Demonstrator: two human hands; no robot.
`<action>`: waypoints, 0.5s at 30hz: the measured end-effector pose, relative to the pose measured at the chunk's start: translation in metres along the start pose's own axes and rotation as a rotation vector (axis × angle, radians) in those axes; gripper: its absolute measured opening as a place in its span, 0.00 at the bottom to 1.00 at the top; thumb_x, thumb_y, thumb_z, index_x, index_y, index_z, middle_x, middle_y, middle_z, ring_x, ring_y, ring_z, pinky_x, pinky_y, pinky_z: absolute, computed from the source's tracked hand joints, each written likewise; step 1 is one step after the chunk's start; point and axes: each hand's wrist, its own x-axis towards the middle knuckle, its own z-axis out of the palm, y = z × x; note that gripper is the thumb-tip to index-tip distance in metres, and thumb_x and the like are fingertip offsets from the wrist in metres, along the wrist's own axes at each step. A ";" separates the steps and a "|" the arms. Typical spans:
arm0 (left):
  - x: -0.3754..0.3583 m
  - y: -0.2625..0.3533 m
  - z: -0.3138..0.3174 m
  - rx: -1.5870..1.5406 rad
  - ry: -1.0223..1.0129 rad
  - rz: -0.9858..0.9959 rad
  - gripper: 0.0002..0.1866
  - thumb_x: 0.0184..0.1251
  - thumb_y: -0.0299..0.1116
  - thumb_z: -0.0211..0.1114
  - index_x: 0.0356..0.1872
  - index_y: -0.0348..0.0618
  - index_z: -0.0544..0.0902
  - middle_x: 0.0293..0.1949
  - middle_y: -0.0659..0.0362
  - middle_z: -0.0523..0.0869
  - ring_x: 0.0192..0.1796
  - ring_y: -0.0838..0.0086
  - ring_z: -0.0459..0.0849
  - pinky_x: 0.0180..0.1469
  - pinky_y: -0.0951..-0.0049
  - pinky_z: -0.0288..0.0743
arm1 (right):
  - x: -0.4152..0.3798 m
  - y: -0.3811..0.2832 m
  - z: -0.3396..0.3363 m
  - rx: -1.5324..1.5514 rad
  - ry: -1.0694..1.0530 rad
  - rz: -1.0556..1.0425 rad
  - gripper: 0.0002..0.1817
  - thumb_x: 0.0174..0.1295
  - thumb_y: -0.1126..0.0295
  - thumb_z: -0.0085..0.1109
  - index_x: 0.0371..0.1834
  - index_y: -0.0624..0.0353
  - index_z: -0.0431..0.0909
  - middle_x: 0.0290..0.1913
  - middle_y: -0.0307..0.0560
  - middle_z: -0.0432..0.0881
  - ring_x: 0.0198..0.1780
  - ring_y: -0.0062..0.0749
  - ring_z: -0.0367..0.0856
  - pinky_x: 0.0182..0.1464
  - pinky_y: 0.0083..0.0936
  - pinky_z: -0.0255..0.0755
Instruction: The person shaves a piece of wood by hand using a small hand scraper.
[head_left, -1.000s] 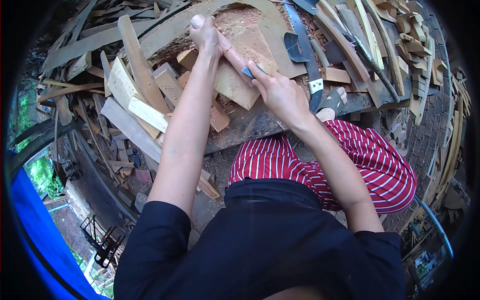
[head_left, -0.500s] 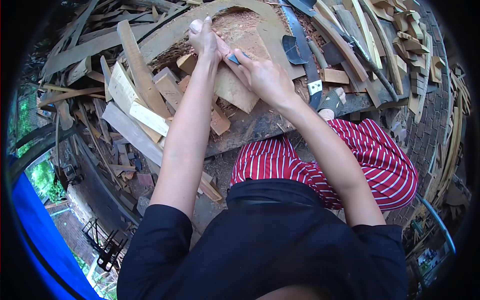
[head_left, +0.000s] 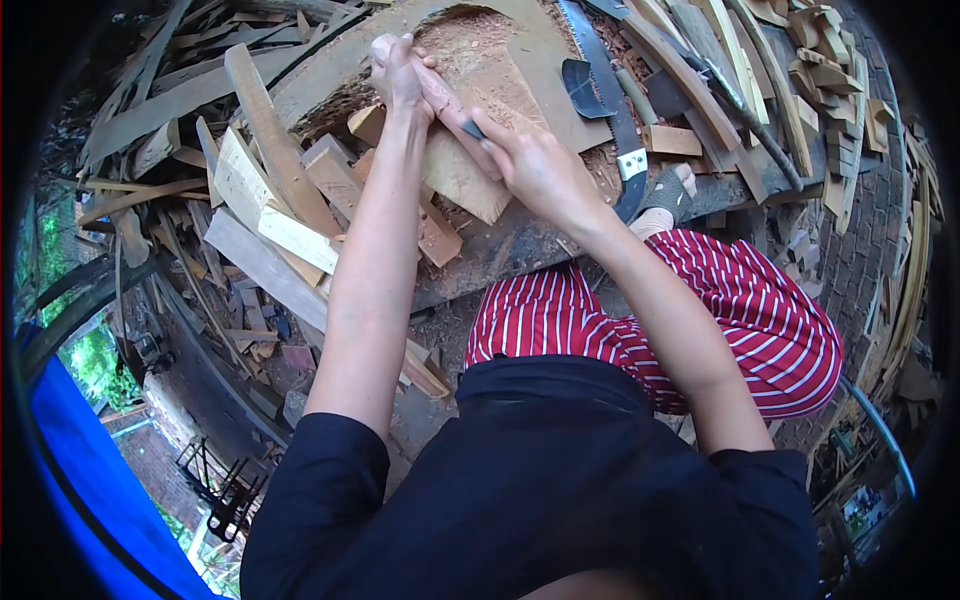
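Observation:
My left hand [head_left: 403, 82] is wrapped round the upper part of a long reddish wooden piece [head_left: 447, 108], which slants down to the right over a pale wood block [head_left: 462, 172]. My right hand [head_left: 525, 158] is closed round a small tool with a dark blade [head_left: 473, 129], whose handle is hidden in the fingers. The blade lies against the lower part of the reddish piece. Under both hands is a hollowed wooden slab [head_left: 540, 80] strewn with shavings.
A curved saw [head_left: 612, 110] and a black curved piece [head_left: 583, 90] lie right of the slab. Wood offcuts [head_left: 270, 150] crowd the left, more stand at the upper right. A sandalled foot [head_left: 668, 197] rests beside the saw handle.
My right hand and the blade have shifted slightly down and right along the reddish piece. My left hand keeps its hold, and more of the piece shows between the hands.

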 end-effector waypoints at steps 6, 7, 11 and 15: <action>0.006 -0.003 -0.001 0.006 0.018 0.021 0.12 0.71 0.33 0.63 0.44 0.44 0.68 0.28 0.58 0.77 0.22 0.73 0.78 0.25 0.68 0.79 | -0.004 0.013 0.008 0.051 0.068 -0.052 0.22 0.75 0.61 0.52 0.69 0.50 0.77 0.40 0.68 0.86 0.45 0.63 0.86 0.50 0.52 0.78; 0.005 -0.004 -0.002 -0.057 0.004 -0.005 0.11 0.71 0.32 0.62 0.44 0.44 0.68 0.28 0.58 0.77 0.22 0.73 0.78 0.25 0.68 0.79 | -0.010 0.009 0.003 0.061 0.084 -0.063 0.22 0.75 0.60 0.51 0.69 0.51 0.77 0.41 0.69 0.86 0.45 0.63 0.86 0.50 0.52 0.78; 0.008 -0.001 0.002 0.004 0.008 -0.003 0.11 0.70 0.31 0.62 0.44 0.43 0.68 0.27 0.58 0.77 0.22 0.72 0.78 0.24 0.69 0.80 | 0.015 -0.003 -0.007 0.036 0.021 -0.024 0.22 0.74 0.61 0.52 0.70 0.50 0.76 0.42 0.69 0.86 0.46 0.63 0.86 0.50 0.52 0.78; -0.002 -0.001 0.003 0.031 0.058 0.043 0.10 0.70 0.30 0.62 0.43 0.41 0.69 0.27 0.57 0.78 0.22 0.72 0.79 0.24 0.69 0.80 | 0.002 0.017 0.010 0.004 0.089 -0.098 0.23 0.75 0.60 0.52 0.71 0.47 0.74 0.40 0.65 0.86 0.43 0.62 0.86 0.47 0.52 0.80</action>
